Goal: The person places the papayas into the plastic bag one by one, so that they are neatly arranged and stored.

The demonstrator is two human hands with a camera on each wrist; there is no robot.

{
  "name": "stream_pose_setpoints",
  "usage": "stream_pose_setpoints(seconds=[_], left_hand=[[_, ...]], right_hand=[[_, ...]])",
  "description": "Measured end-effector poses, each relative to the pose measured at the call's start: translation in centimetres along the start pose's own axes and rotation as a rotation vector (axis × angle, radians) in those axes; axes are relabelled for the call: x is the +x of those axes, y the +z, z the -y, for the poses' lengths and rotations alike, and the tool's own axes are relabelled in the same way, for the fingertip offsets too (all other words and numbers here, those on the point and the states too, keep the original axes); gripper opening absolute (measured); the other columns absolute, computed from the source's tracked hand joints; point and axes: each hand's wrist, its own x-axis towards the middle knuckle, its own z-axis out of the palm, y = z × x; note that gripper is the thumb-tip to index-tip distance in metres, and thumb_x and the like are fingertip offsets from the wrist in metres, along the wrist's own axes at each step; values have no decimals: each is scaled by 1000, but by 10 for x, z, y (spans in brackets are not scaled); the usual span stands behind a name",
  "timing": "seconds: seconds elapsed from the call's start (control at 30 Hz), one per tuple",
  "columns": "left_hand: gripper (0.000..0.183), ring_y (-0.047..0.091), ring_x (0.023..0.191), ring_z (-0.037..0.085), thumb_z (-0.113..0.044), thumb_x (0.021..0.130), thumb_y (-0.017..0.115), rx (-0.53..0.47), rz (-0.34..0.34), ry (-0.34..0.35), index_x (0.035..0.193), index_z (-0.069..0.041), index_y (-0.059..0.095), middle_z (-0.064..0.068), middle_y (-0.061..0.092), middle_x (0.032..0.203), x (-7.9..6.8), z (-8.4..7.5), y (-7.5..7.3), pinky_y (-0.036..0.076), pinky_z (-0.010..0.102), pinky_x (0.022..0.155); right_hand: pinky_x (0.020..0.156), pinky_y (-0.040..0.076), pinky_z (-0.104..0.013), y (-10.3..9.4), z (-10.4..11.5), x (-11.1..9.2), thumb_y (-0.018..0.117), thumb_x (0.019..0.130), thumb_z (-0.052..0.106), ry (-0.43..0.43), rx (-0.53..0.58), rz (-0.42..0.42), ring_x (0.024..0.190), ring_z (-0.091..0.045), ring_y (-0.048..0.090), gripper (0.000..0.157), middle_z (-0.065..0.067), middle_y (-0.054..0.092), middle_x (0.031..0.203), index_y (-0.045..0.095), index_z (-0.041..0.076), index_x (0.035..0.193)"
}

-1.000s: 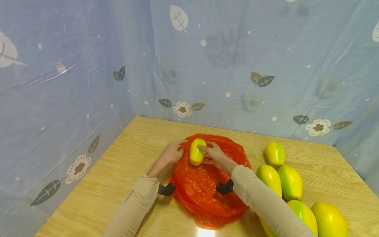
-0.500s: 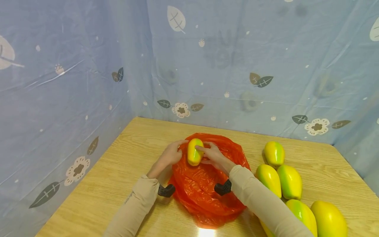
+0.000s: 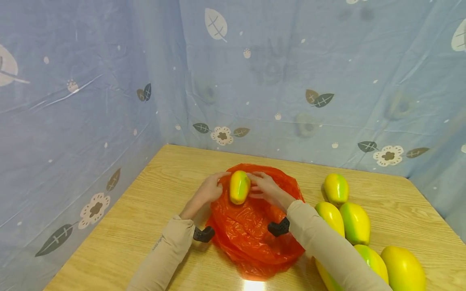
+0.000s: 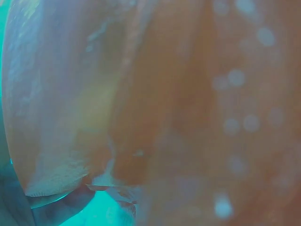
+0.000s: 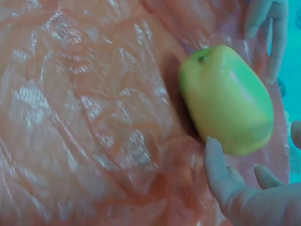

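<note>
Pinching, by the look of it, the left rim of the red plastic bag (image 3: 251, 226) with the left hand (image 3: 209, 188); thin, limp film, probably light and easily torn, best held by a gathered edge. Showing just right of that hand a mango (image 3: 239, 188), lying inside the bag toward its far left side. Looking glossy, so probably slippery; likely firm and easy to lift. Best taken round the waist, across both flanks, not by the rounded ends. Running lengthwise from near to far; in the right wrist view, tilting a dark-dimpled end up and left. Holding nothing with the right hand (image 3: 266, 188), loosely spread beside the fruit; cannot tell touch from narrow gap. Farther right, showing more mangoes (image 3: 356, 223) on the table (image 3: 400, 210), partly behind the right sleeve (image 3: 324, 250).
</note>
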Motion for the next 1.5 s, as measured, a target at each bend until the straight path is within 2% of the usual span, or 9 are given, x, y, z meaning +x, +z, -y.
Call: stream_pose_setpoints(seconds=[0.13,0.5,0.6,0.8,0.93,1.1,1.2,1.33,1.5], left_hand=[[51,51,116,31,9,84,43,1,1,-1,132,-3,56,19,52,133,0,0,-1,39,46,102],[52,48,122,34,9,84,43,6,0,1,132,-3,56,19,53,133,1,1,-1,39,47,102],[51,48,122,34,9,84,43,1,0,4,132,-3,56,19,53,132,0,0,-2,39,47,102],[51,52,102,30,9,84,43,4,-9,0,131,-2,56,19,54,131,-1,0,-5,43,45,95],[50,51,116,31,8,84,44,6,-9,-11,132,-3,56,19,54,131,-1,1,-5,40,46,101],[49,47,123,35,8,85,44,24,-6,1,131,-3,57,20,54,131,0,2,-4,38,46,102],[49,50,120,34,8,84,44,33,-10,11,130,-2,57,20,55,130,0,2,-4,40,46,100],[48,51,118,34,8,85,44,23,-12,7,130,-2,57,19,55,130,-1,1,-4,41,46,100],[49,54,106,31,8,85,44,26,-10,9,131,-2,56,19,55,130,-1,0,-6,45,43,93]], right_hand=[[96,44,-50,-11,7,-5,51,98,31,8,3,19,119,-40,42,60,-26,37,137,28,-1,144],[103,37,-47,-53,30,-20,39,102,28,-9,65,84,134,-44,27,64,-31,25,146,10,-2,150],[105,35,-47,-67,36,-26,35,103,28,-29,57,104,135,-44,26,63,-31,21,148,7,-1,151],[107,27,-51,-92,49,-43,32,103,35,-87,-7,130,136,-45,23,67,-31,15,151,1,1,152],[105,30,-50,-107,52,-55,33,102,40,-106,-53,127,136,-46,21,71,-31,14,151,1,1,152],[98,43,-40,-129,48,-71,32,101,45,-109,-72,95,129,-39,36,73,-30,17,150,2,1,152],[94,48,-35,-141,44,-79,32,100,47,-106,-65,73,114,-24,50,74,-28,21,148,4,1,152],[93,49,-34,-155,38,-93,34,100,46,-122,-38,72,103,-12,54,75,-25,18,147,5,0,151],[91,49,-35,-170,32,-110,38,100,44,-132,35,64,101,-9,57,57,-16,23,142,23,11,144]])
